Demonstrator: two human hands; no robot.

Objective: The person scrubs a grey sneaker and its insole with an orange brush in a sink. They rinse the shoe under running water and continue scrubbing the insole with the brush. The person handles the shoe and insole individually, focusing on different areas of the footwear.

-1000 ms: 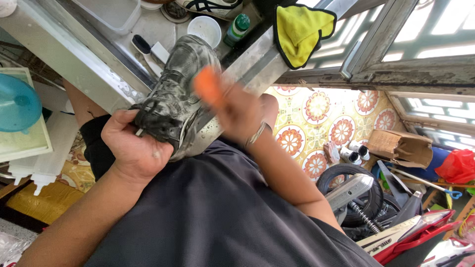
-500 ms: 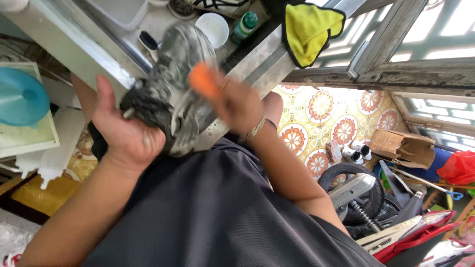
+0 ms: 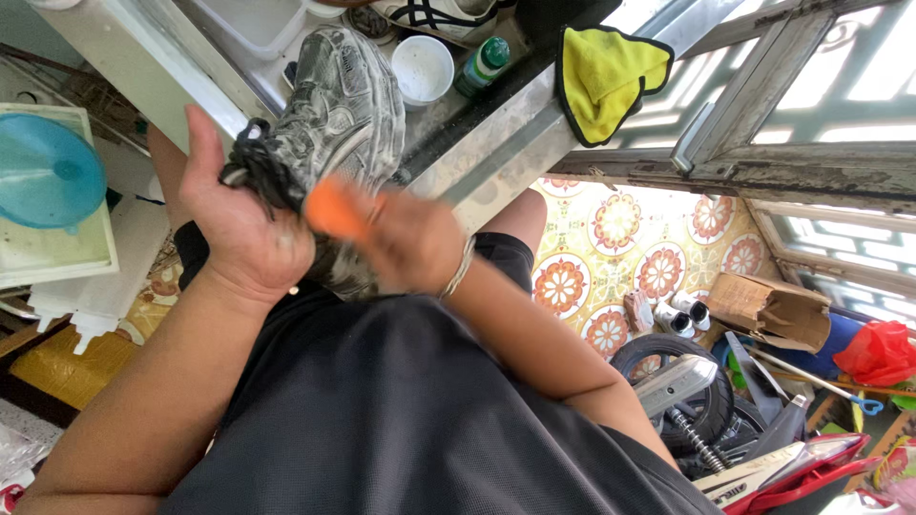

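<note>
- the left hand [image 3: 243, 234] is gripping a dirty grey mesh sneaker [image 3: 334, 114] by its heel end, with fingers curling around the black laces and thumb sticking up.
- the right hand [image 3: 415, 238] is closing its fingers around a blurred orange brush [image 3: 334, 208], pressing it against the shoe's side.
- the sneaker is sitting in front of the chest, above a pale counter edge [image 3: 143, 76].
- a white round cup [image 3: 423, 69], a green bottle [image 3: 482, 65] and a yellow cloth [image 3: 606, 76] are lying beyond.
</note>
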